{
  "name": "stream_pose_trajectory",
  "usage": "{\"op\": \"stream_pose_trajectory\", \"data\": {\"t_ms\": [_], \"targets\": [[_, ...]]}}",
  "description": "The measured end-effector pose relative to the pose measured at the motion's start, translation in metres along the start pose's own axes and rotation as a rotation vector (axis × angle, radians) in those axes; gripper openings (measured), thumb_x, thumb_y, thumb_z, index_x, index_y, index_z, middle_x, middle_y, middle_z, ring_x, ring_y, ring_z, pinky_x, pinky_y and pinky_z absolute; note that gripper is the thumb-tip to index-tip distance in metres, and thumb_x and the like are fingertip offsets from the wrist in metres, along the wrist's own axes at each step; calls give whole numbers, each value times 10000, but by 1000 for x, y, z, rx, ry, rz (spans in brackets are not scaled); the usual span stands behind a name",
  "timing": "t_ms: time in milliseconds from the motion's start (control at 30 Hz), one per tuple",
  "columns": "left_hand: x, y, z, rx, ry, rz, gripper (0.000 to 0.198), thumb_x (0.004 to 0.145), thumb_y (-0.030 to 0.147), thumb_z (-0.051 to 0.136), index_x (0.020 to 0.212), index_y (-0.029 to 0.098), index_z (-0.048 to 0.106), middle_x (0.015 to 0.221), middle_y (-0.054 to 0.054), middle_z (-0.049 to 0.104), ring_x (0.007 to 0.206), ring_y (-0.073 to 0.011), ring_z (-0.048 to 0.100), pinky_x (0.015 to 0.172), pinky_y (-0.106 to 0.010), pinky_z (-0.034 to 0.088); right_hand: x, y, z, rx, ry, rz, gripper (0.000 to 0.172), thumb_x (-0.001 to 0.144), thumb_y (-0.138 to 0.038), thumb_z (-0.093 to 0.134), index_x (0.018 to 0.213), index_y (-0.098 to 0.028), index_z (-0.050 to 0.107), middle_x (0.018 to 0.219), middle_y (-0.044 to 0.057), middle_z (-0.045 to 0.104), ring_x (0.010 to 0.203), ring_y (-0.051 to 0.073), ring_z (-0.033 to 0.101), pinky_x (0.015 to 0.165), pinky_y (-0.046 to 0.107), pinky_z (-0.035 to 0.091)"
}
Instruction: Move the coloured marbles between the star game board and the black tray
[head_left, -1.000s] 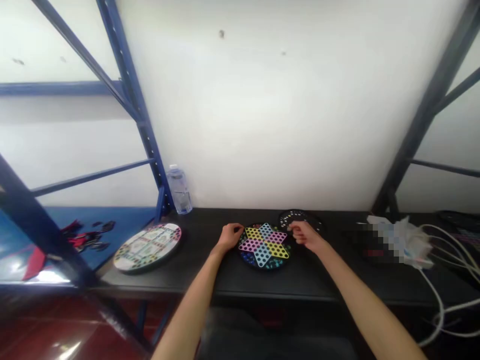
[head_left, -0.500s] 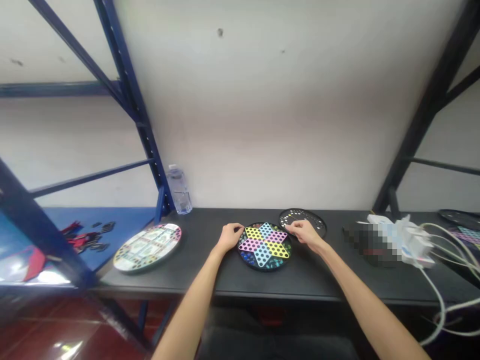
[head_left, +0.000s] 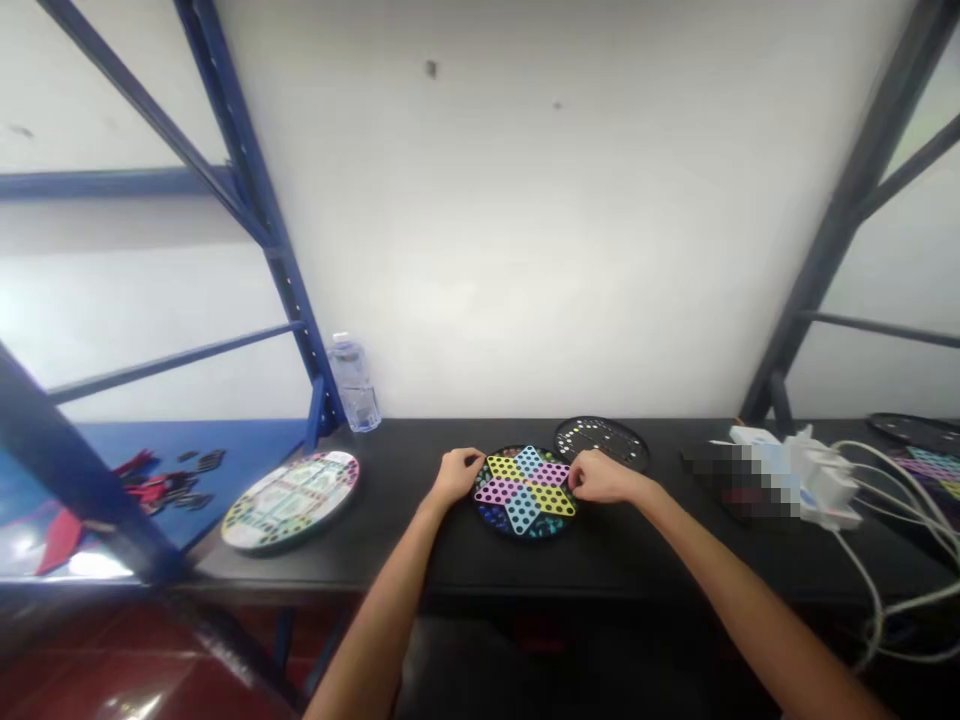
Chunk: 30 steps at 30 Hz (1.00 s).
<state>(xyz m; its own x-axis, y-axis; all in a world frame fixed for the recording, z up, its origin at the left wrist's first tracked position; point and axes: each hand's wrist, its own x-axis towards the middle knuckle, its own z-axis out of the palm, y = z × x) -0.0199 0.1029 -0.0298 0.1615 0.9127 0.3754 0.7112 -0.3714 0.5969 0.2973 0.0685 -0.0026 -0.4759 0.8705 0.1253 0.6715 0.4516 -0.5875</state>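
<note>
A round Chinese checkers board (head_left: 523, 490) lies flat on the dark table in front of me. Its six-pointed star is pink, yellow and light blue with dark holes, and coloured marbles show in the black tray around it. My left hand (head_left: 456, 474) pinches the board's left rim between thumb and fingers. On the opposite side, my right hand (head_left: 600, 476) is closed at the right rim, by the tip of a pink star point. Its fingertips are partly hidden. Just behind it lies a round black disc (head_left: 602, 441) with small light dots.
On the left sits a round printed game board (head_left: 292, 500), with a clear plastic bottle (head_left: 355, 385) behind it. Power strips (head_left: 817, 475) and white cables crowd the right side. Blue rack posts (head_left: 262, 200) stand left; red and black pieces (head_left: 161, 488) lie on a blue surface.
My right hand has moved slightly down and left, from the board's upper right edge to its right rim, and its fingers have curled in. My left hand stays at the left rim.
</note>
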Motion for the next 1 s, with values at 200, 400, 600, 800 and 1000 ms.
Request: {"op": "stream_pose_trajectory", "data": {"t_ms": [200,400,600,800,1000], "targets": [[1,-3,2,13,18,21,241,827,301,523,870,216,744,931,-26,731,907,-181,650,865,-254,469,4,17,6,658,304,145,145,668,-284,583,585,-168,612,446,-34,431,411,76,302,408,213,226],[2,-3,2,15,5,16,245,829,305,520,888,214,740,951,-25,729,922,-181,647,863,-251,469,16,32,15,1459,423,280,239,766,-352,469,588,-193,453,470,-37,326,368,70,221,311,194,153],[3,-5,3,17,13,20,250,826,312,518,889,219,741,934,-22,729,904,-180,648,858,-255,468,23,33,17,1498,454,397,220,784,-335,574,670,-174,477,543,-6,468,366,38,276,288,165,174],[1,-5,3,-5,14,27,248,828,319,516,865,221,741,935,-18,729,902,-178,650,854,-254,470,12,21,20,1161,356,289,316,716,-368,687,633,-187,442,516,-51,428,378,30,222,327,179,121],[1,-2,2,8,9,22,244,825,303,520,876,214,741,931,-19,730,907,-181,648,866,-254,466,0,4,17,206,274,116,271,642,-407,739,558,-167,644,498,6,554,481,97,432,456,227,269]]}}
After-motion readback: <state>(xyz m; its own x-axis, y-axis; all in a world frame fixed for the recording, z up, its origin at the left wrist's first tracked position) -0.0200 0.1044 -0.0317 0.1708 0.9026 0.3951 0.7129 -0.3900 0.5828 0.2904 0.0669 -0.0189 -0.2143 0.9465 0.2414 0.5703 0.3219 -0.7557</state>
